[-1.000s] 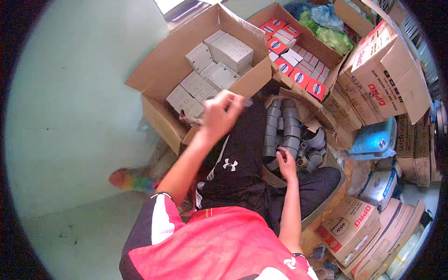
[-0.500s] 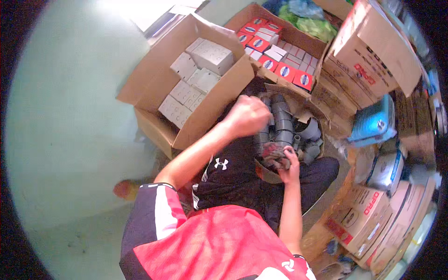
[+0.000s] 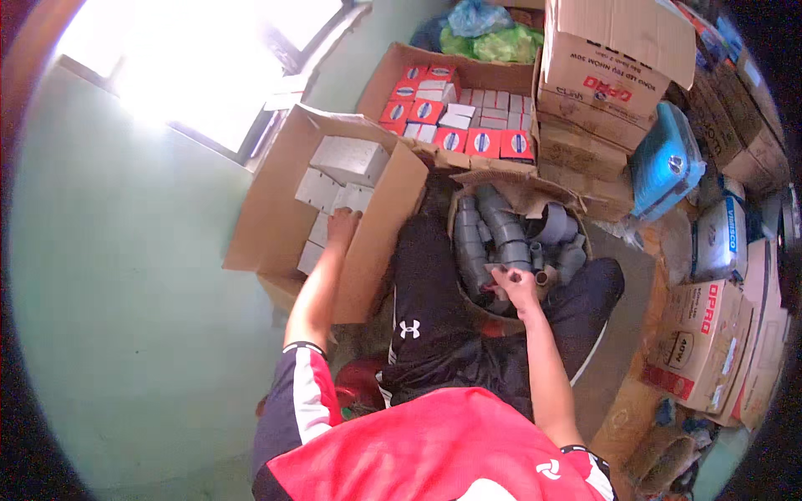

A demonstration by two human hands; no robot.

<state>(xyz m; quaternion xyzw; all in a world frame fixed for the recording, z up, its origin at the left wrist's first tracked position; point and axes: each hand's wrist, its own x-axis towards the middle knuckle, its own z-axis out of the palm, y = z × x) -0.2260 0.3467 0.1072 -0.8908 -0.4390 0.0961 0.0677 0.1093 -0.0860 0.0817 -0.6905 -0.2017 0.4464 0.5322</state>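
My left hand (image 3: pixel 341 225) reaches into the cardboard carton (image 3: pixel 380 242) on the left. Its fingers bend down onto white boxes (image 3: pixel 349 160) with small round marks; the fingertips are hidden, so whether it grips one cannot be told. Between my legs stands a round-sided carton (image 3: pixel 582 200) filled with grey plastic pipe fittings (image 3: pixel 505 225). Over the near side of these fittings my right hand (image 3: pixel 518 288) is closed, thumb and fingers pinched together. A small brownish and reddish piece shows at its fingertips, too unclear to name.
Behind stands a wide carton (image 3: pixel 535 92) of red and white small boxes (image 3: pixel 449 139). Taller cartons (image 3: pixel 601 100), a blue plastic-wrapped pack (image 3: pixel 666 163) and more cartons (image 3: pixel 693 338) line the right side. A green wall (image 3: pixel 125 317) with a bright window is at left.
My left hand has moved from above the grey fittings leftward into the carton of white boxes. The right hand stays over the fittings; less of the reddish piece shows. The view has shifted.
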